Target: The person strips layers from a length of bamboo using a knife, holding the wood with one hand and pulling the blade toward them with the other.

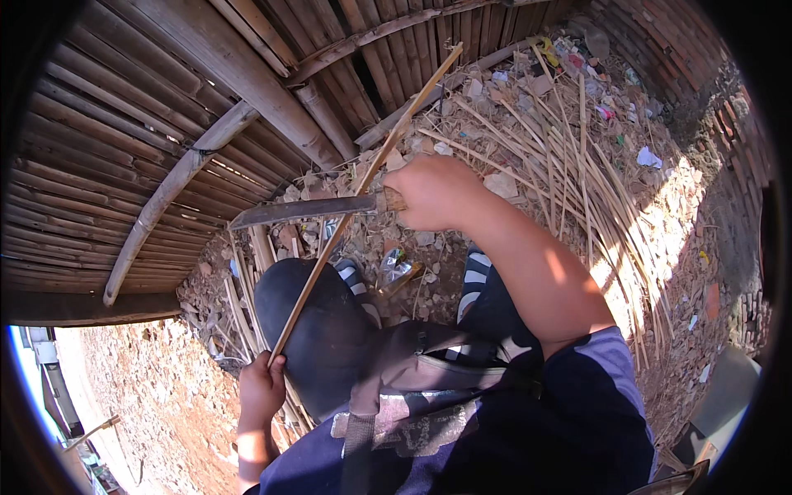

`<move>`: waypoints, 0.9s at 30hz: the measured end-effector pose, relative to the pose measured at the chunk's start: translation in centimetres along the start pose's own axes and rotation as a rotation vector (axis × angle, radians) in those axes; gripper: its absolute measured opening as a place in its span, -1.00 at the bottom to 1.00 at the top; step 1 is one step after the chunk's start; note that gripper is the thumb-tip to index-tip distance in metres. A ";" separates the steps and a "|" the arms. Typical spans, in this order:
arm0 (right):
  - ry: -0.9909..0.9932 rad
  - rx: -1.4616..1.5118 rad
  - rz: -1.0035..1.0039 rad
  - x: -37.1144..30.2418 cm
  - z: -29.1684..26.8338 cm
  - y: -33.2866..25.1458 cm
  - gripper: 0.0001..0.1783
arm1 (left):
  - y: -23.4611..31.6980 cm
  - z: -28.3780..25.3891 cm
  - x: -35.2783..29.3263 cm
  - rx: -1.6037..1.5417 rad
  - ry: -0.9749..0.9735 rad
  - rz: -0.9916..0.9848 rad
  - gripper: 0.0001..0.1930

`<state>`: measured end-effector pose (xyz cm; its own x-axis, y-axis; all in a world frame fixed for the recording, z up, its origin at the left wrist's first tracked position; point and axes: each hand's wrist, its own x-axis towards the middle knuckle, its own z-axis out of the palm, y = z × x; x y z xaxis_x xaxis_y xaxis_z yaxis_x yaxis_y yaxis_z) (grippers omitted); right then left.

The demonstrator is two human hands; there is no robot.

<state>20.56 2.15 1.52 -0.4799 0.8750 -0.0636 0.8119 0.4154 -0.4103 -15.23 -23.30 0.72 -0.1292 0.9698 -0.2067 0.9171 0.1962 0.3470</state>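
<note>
My right hand (pixel 433 194) is closed round the wooden handle of a machete (pixel 305 211), its long dark blade pointing left. The blade crosses a long, thin bamboo strip (pixel 388 147) near the strip's middle and appears to touch it. Low on the left, my left hand (pixel 262 386) grips the near end of that strip, thumb along it. From there the strip slants up and to the right, past my dark-trousered knee, its far end raised toward the bamboo wall.
A heap of bamboo strips (pixel 569 173) lies on the rubble to the right. More strips (pixel 241 309) lie beside my left knee. A bamboo-slat wall (pixel 107 165) with poles stands at the left, a brick wall (pixel 734 157) at the right. Plastic litter (pixel 396 271) lies between my feet.
</note>
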 end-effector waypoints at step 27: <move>-0.028 0.034 -0.066 -1.2 -0.4 -1.3 -0.72 | 0.9 0.3 -0.3 0.080 0.006 -0.060 -0.64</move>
<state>20.18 0.67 2.52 -0.5418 0.8383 -0.0604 0.7663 0.4632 -0.4452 -14.26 -23.48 0.76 -0.1868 0.9577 -0.2191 0.9349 0.2418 0.2598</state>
